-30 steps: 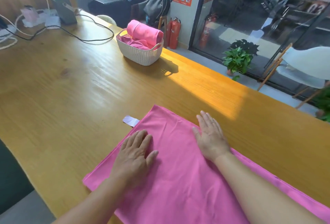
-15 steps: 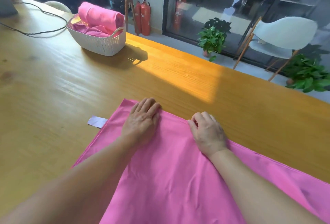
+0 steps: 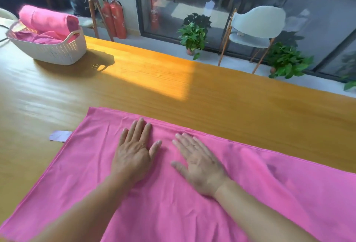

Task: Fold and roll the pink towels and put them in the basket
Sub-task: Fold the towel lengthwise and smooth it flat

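A large pink towel [image 3: 260, 180] lies spread flat on the wooden table [image 3: 221, 91], filling the near part of the view. My left hand [image 3: 134, 151] presses flat on it with straight fingers near the far edge. My right hand [image 3: 200, 162] lies flat beside it, fingers spread and pointing to the far left. A white woven basket [image 3: 57, 53] stands at the far left and holds a rolled pink towel [image 3: 48, 20] on top of other pink cloth.
A small pale label [image 3: 59, 135] sticks out at the towel's left edge. Beyond the table's far edge are red fire extinguishers [image 3: 115, 18], potted plants [image 3: 194, 33], a pale chair [image 3: 258, 26] and a glass wall.
Both hands have flattened out on the towel; the right hand's fingers were curled at the far edge and are now straight. The view has swung to the right.
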`<action>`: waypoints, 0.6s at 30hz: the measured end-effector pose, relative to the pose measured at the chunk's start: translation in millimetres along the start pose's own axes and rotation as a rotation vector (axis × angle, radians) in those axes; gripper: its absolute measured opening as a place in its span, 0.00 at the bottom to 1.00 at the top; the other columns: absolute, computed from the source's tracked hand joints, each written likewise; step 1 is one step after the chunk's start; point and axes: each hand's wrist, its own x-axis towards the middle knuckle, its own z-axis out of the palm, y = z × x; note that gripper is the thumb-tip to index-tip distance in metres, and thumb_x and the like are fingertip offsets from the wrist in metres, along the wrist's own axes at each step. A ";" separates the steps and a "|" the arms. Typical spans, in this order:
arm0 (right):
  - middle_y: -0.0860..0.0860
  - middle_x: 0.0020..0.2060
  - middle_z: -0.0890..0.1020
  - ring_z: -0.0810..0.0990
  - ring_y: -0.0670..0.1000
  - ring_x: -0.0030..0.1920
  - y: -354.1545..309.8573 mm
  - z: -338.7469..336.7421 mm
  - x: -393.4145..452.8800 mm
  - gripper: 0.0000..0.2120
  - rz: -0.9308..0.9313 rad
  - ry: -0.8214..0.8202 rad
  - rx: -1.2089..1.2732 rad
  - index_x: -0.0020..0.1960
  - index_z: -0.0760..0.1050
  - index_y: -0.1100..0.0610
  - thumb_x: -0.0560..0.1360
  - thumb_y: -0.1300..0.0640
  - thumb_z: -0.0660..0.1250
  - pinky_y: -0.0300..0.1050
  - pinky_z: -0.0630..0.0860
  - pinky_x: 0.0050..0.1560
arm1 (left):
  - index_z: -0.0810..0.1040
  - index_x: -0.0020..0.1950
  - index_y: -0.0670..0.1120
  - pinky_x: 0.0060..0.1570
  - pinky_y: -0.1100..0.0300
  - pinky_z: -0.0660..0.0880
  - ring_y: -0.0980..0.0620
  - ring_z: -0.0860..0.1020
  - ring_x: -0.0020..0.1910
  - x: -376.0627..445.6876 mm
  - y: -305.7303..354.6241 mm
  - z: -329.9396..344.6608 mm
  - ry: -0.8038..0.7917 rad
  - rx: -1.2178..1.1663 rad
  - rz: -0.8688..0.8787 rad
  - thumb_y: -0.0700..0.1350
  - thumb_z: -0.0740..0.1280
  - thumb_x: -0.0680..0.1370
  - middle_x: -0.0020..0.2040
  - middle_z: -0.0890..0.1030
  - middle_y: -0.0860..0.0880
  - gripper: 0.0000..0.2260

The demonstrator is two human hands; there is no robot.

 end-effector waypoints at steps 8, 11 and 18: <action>0.43 0.79 0.42 0.37 0.42 0.78 45.0 -28.7 -21.3 0.30 0.240 0.131 -0.024 0.81 0.44 0.51 0.83 0.40 0.45 0.42 0.35 0.77 | 0.39 0.80 0.50 0.76 0.52 0.36 0.56 0.33 0.76 2.8 10.8 -9.4 -0.061 0.062 -0.030 0.68 0.30 0.74 0.78 0.34 0.52 0.38; 0.42 0.78 0.44 0.38 0.40 0.78 3.5 -15.2 -30.7 0.28 0.072 0.150 0.137 0.81 0.47 0.50 0.84 0.43 0.48 0.43 0.38 0.78 | 0.36 0.77 0.50 0.74 0.57 0.32 0.56 0.33 0.76 -11.5 48.9 -7.2 0.036 -0.029 0.095 0.63 0.30 0.76 0.77 0.34 0.54 0.32; 0.42 0.79 0.42 0.37 0.41 0.78 64.4 -5.8 -65.7 0.33 0.198 0.035 -0.034 0.81 0.42 0.48 0.81 0.36 0.44 0.41 0.34 0.77 | 0.39 0.79 0.50 0.74 0.58 0.31 0.58 0.32 0.75 -32.6 71.2 13.3 -0.012 0.024 0.137 0.63 0.37 0.79 0.76 0.34 0.56 0.31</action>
